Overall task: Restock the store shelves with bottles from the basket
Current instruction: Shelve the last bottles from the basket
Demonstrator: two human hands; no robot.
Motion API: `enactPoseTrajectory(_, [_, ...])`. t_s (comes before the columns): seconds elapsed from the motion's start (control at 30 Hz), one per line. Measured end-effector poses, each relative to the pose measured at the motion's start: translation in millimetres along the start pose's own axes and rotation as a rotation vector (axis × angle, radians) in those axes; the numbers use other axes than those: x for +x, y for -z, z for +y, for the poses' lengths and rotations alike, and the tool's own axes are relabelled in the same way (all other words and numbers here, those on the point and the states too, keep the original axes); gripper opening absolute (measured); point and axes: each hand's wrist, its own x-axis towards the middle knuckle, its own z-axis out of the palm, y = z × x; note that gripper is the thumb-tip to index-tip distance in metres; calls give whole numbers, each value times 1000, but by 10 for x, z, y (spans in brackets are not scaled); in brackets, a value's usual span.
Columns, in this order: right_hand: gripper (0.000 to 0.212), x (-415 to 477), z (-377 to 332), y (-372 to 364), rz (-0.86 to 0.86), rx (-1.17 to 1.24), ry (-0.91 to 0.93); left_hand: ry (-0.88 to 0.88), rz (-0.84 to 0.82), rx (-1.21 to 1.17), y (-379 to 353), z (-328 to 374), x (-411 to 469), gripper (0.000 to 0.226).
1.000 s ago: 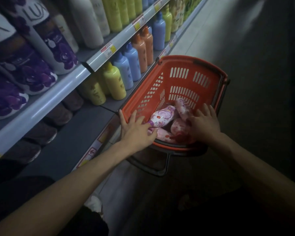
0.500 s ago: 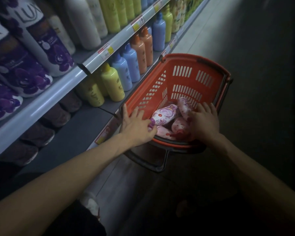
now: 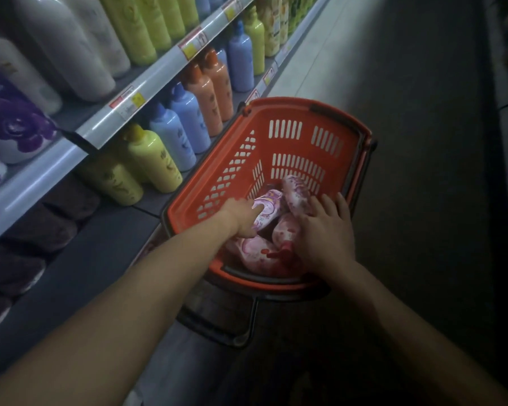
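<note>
Dim floor (image 3: 408, 171); stocked shelves (image 3: 100, 133) from 9 to 12 o'clock. In the orange basket (image 3: 311, 108), left hand (image 3: 241, 218) meets a pink bottle (image 3: 269, 208) (grip unclear); right hand (image 3: 326, 232) has its fingers (image 3: 342, 204) spread.

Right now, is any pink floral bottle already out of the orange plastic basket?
No, the pink floral bottles all lie inside the orange plastic basket.
</note>
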Motion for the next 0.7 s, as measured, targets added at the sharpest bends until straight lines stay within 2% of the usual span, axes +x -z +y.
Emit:
enactPoseTrajectory(0.13, [76,-1,7,-39,17,-1,7,88,-37,-196,-132,89,488,100])
enactPoseTrajectory(0.27, [63,20,-6,-58,29,3,-3,120,-14,-113,-198,170,791,113])
enactPoseTrajectory(0.37, [65,20,-23,-32,-3,16,-10,182,-51,-49,-205,276,894,126])
enactPoseTrajectory(0.47, [67,20,-25,6,-22,13,1,290,-97,-51,-163,450,846,110])
enactPoseTrajectory(0.6, [62,18,-22,47,-35,30,-4,269,-14,87,142,361,636,81])
enactPoseTrajectory(0.63, [70,6,-22,70,-48,25,-11,227,36,103,245,298,544,74])
enactPoseTrajectory(0.7, [99,-25,-28,126,-68,30,-7,123,116,154,456,173,291,56])
